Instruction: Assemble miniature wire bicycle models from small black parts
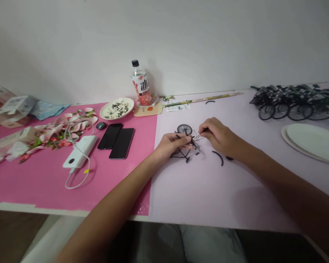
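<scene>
a: hands first. we see our left hand (172, 143) closed on a small black model bicycle frame (184, 153), pinning it against the pale lilac table (208, 190) near the middle of the scene.

b: and our right hand (218, 136) pinches a thin silvery tool (197, 137) narrowly between thumb and fingertips, its tip meeting the frame just beside the left thumb. we cannot tell exactly what sort of tool it is.

a: we note a spoked wheel (184, 129) sitting just beyond the left hand, on the far side. whether it is joined to the frame, we cannot tell.

b: a curved black strip (218, 157) lies loose on the table just near of the right hand, with a small dark piece (229, 158) beside the wrist.

a: far right, we see a row of finished model bicycles (293, 102), and near them white plates (312, 140) stacked.

b: to the left, on the pink mat (44, 182), lie two dark phones (116, 140) side by side, a white power bank (80, 151) with its cable, and pink artificial flowers (63, 129).

a: at the far edge a bottle (140, 84) stands upright by the wall, with a dish of scraps (116, 108) just left of it.
</scene>
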Demonstrator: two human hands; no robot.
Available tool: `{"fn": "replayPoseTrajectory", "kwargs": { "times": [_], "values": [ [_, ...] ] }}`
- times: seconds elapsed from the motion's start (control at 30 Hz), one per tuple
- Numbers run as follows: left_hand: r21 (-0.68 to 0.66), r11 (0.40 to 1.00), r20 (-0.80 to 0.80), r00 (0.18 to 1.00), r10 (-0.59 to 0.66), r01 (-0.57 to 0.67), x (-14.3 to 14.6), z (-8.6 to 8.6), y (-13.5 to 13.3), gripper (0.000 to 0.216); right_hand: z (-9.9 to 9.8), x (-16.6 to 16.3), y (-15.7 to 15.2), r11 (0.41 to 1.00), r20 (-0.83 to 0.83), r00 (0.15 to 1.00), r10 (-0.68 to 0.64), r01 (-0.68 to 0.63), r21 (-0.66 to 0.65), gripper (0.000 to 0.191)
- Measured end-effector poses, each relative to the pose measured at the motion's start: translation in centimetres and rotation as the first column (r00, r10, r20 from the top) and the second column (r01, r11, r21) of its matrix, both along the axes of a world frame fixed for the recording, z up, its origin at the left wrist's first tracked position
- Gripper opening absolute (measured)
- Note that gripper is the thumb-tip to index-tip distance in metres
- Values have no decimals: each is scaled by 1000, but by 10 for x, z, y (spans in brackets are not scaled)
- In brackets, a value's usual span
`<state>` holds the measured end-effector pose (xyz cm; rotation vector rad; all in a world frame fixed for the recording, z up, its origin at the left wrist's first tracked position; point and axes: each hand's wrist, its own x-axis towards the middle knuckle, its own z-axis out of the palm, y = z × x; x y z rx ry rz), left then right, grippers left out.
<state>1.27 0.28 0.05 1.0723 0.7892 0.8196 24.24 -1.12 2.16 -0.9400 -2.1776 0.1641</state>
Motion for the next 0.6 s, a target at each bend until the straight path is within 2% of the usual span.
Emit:
{"fn": "replayPoseTrajectory", "kwargs": {
  "times": [0.13, 0.3, 0.6],
  "values": [
    [-15, 1000, 46, 999, -26, 27, 2, 0, 0, 44, 1, 0, 1, 995, 4, 1000, 19, -19, 96, 14],
    [-5, 999, 82, 996, -40, 41, 3, -1, 1, 49, 3, 1, 0, 987, 14, 999, 39, -41, 153, 18],
    [19, 998, 40, 998, -56, 55, 1, -2, 0, 48, 1, 1, -4, 987, 72, 997, -27, 15, 163, 18]
  ]
}}
